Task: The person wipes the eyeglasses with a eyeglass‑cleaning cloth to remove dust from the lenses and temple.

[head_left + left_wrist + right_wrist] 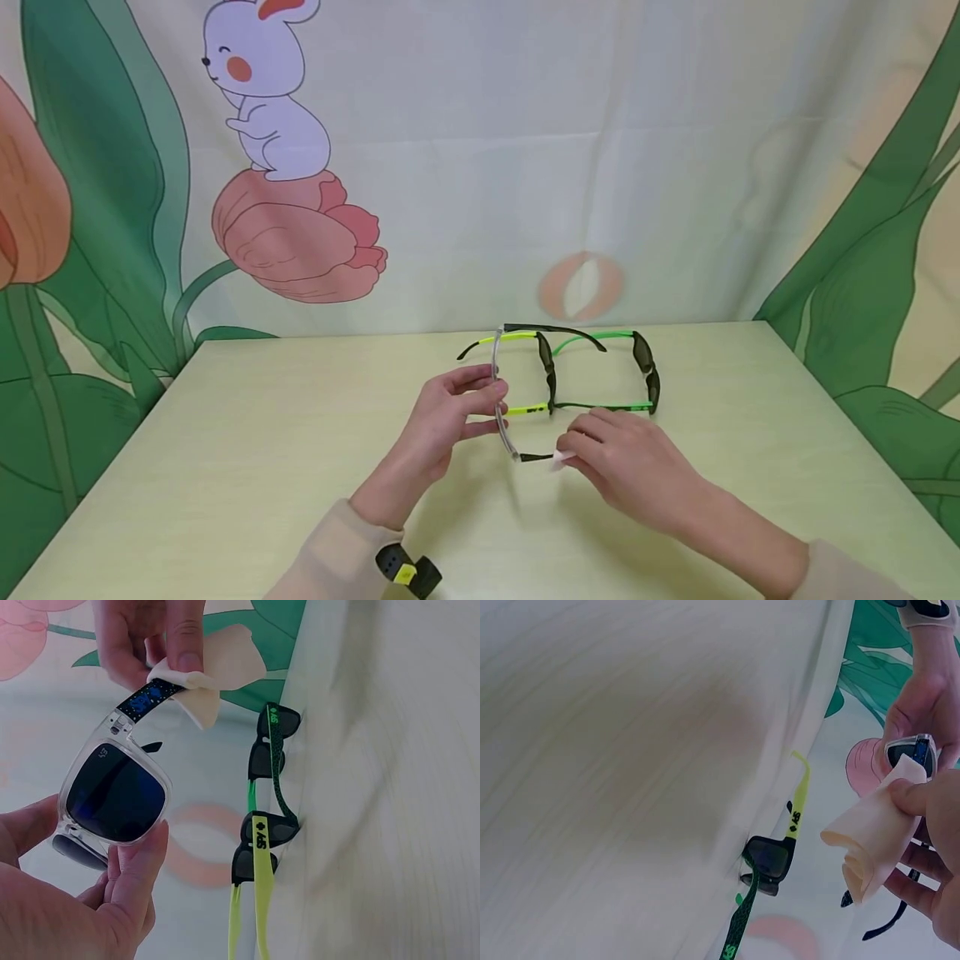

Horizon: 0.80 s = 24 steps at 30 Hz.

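Note:
Clear-framed sunglasses (116,791) with dark lenses and black temples are held above the table in my left hand (450,410), whose fingers and thumb grip the frame around the bridge. My right hand (630,467) pinches a pale cloth (877,832) folded around one of the black temples (146,699). In the left wrist view, blue lettering shows on that temple near its hinge, and the cloth hides the far end. Only a small white bit of the cloth shows in the head view, beneath my right fingertips.
Behind the hands, two more pairs stand on the pale table (247,467) with temples unfolded: yellow-templed sunglasses (548,371) and green-templed sunglasses (647,367) to their right. A printed curtain (465,192) hangs at the table's back edge. A black band (408,571) circles my left wrist.

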### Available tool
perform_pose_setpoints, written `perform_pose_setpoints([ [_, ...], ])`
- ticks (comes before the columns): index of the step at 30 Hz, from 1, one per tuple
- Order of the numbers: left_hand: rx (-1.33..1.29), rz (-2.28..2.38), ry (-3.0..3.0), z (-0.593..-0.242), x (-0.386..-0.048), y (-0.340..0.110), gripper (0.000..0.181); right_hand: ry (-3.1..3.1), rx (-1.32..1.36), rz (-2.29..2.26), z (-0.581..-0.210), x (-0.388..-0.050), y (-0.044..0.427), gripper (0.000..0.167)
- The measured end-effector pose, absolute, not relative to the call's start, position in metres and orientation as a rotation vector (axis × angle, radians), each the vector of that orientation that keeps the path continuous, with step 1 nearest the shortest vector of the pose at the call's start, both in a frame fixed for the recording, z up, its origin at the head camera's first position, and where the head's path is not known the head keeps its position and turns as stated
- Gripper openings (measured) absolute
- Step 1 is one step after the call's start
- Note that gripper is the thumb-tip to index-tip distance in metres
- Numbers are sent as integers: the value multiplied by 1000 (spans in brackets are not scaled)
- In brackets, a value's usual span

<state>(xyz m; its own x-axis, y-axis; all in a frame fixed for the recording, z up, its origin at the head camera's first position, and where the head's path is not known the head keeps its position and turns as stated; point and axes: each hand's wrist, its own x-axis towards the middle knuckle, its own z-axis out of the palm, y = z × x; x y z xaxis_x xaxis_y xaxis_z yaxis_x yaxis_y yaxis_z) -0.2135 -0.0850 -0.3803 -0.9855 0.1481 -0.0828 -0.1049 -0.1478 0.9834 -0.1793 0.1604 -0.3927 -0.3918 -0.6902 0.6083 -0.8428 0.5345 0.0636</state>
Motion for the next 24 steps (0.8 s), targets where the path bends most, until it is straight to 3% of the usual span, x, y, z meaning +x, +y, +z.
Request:
perform_pose_setpoints([
  [24,48,2243,1872,-381,-216,-95,44,-2291,1164,411,-391,-188,193,29],
])
